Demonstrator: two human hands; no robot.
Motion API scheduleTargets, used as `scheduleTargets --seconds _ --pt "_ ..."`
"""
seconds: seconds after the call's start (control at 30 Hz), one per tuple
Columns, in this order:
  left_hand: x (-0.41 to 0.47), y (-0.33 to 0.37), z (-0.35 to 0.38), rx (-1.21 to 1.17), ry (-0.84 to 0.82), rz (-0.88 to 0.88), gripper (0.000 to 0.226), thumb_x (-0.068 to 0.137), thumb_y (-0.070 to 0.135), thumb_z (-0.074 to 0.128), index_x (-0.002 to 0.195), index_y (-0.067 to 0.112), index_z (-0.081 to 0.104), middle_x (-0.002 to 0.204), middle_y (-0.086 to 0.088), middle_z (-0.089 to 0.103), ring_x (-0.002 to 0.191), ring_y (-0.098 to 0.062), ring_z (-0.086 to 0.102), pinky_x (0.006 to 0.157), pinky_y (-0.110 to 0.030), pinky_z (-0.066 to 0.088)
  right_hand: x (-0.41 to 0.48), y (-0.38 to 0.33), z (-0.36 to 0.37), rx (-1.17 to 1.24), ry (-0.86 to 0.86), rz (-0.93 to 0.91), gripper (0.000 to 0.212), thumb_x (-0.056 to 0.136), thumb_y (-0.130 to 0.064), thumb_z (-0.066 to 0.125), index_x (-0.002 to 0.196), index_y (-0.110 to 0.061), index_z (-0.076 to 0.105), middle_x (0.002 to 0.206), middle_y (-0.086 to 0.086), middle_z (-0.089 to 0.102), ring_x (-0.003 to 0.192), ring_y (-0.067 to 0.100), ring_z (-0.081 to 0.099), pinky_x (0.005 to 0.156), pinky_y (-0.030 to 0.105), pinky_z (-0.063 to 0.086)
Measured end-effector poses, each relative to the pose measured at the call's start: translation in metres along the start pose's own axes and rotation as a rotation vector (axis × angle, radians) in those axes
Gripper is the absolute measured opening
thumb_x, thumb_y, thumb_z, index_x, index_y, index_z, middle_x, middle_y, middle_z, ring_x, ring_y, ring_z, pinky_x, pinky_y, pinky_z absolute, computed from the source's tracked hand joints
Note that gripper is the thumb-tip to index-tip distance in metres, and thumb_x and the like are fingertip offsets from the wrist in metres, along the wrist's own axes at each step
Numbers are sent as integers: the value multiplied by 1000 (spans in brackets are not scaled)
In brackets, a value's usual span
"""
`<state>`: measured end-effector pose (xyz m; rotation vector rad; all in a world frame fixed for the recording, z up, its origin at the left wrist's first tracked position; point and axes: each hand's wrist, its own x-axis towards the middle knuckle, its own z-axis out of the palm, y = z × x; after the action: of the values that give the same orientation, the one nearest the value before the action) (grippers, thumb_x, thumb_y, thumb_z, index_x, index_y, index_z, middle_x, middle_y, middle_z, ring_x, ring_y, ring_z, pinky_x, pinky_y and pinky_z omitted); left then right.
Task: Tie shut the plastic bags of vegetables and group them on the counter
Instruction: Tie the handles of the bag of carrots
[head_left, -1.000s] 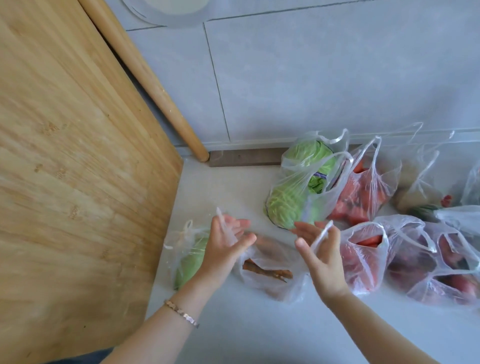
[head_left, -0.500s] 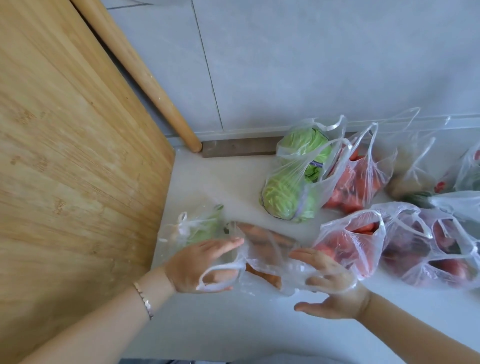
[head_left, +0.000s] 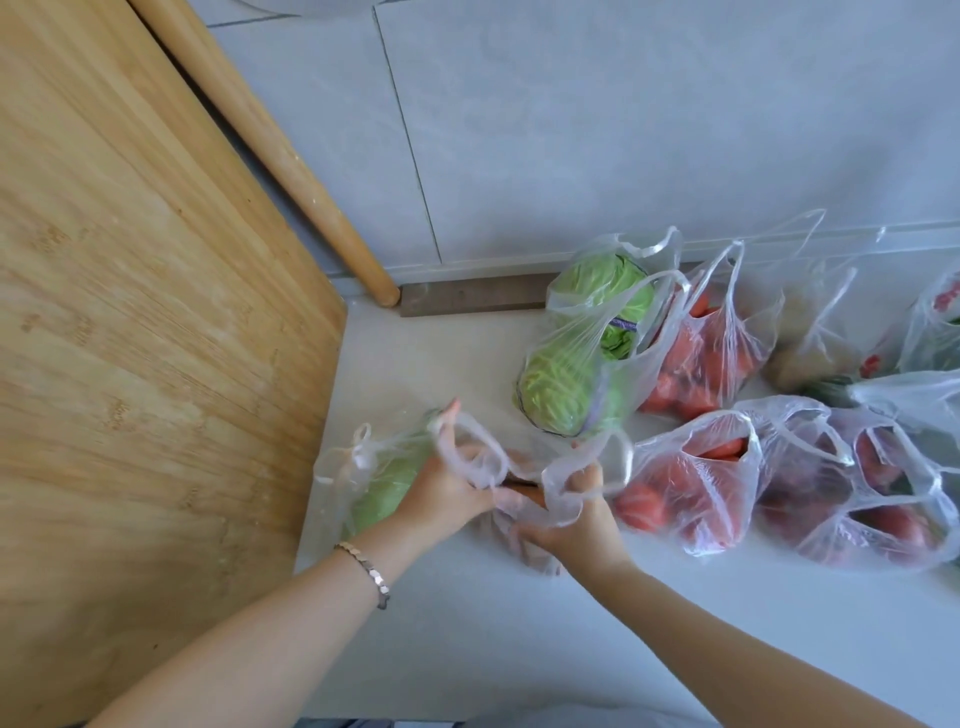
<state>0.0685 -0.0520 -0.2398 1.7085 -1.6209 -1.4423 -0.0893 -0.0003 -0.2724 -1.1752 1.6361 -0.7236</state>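
Observation:
A clear plastic bag with brown vegetables (head_left: 524, 540) lies on the white counter (head_left: 519, 649) between my hands. My left hand (head_left: 447, 488) grips one handle loop of that bag. My right hand (head_left: 571, 525) grips the other handle loop, and the two loops cross between my hands. Just left of them lies a knotted bag with a green vegetable (head_left: 374, 493). An open bag of cabbage (head_left: 582, 374) stands behind.
Several open bags of red vegetables (head_left: 685, 488) and other produce (head_left: 810, 338) fill the right side of the counter up to the grey tiled wall. A large bamboo board (head_left: 145, 338) and a wooden rolling pin (head_left: 291, 156) lean at the left.
My hands dropped from raised, spread handles and came together over the bag. The handle loops now cross between them, gripped in both hands.

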Motion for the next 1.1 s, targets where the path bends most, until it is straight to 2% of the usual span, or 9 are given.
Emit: scheduleTargets --seconds 0.07,0.13,0.27,0.4,0.53,0.63,0.8,0.97,1.1 --pt "4 0 9 -55 -29 67 43 82 12 68 119 25 52 107 11 58 106 -14 58 79 -4 41 5 -3 -2 30 -17 16 56 69 -24 78 116 -12 50 108 -6 53 101 6 51 91 23 41" --pt "5 1 15 -142 48 28 10 91 17 56 84 21 63 90 4 61 96 -17 59 71 1 40 4 -4 -5 25 37 -60 20 81 -17 67 99 -10 62 106 -2 50 102 13 51 98 26 39" --pt "0 -8 29 -548 54 -164 21 95 21 48 85 10 63 88 -5 65 90 -21 60 83 -18 48 -6 -24 -9 339 46 -103 25 93 -9 46 92 -32 58 116 -6 52 112 8 49 103 18 32" --pt "1 -16 41 -916 -61 -387 33 99 19 36 117 -3 54 114 -20 63 101 -26 63 86 -30 55 -6 -31 -13 685 -3 -18 28 96 -12 39 110 -4 62 92 -1 67 85 -4 64 76 8 48" --pt "9 -16 42 -1028 -103 -519 37 99 26 36 114 -1 57 118 -22 62 107 -29 61 100 -41 46 1 -40 -18 996 -41 196 43 95 -22 38 77 2 70 66 13 71 63 20 69 56 21 54" --pt "17 -9 44 -1115 -130 -536 35 99 25 31 92 2 56 94 -18 63 100 -30 59 100 -37 45 11 -36 -16 1132 -21 299 56 95 -25 39 43 -10 52 48 5 60 51 21 63 67 32 48" --pt "17 2 50 -993 -34 -429 34 98 19 37 72 8 54 67 -7 58 66 -18 58 65 -28 53 27 -24 -13 926 83 227 44 98 -20 38 56 -20 24 39 -11 23 36 5 21 48 18 29" --pt "12 10 54 -1231 30 -387 40 98 19 31 60 13 42 50 -1 51 52 -16 51 70 -33 42 31 -23 -11 837 150 257 48 97 -24 40 52 -19 24 38 -11 23 37 6 20 41 16 25" --pt "10 5 54 -1282 169 -429 33 99 22 32 67 16 36 40 7 25 39 -10 24 48 -23 34 29 -21 -10 718 174 256 45 97 -33 38 57 -19 24 40 -9 23 37 8 20 39 20 23"
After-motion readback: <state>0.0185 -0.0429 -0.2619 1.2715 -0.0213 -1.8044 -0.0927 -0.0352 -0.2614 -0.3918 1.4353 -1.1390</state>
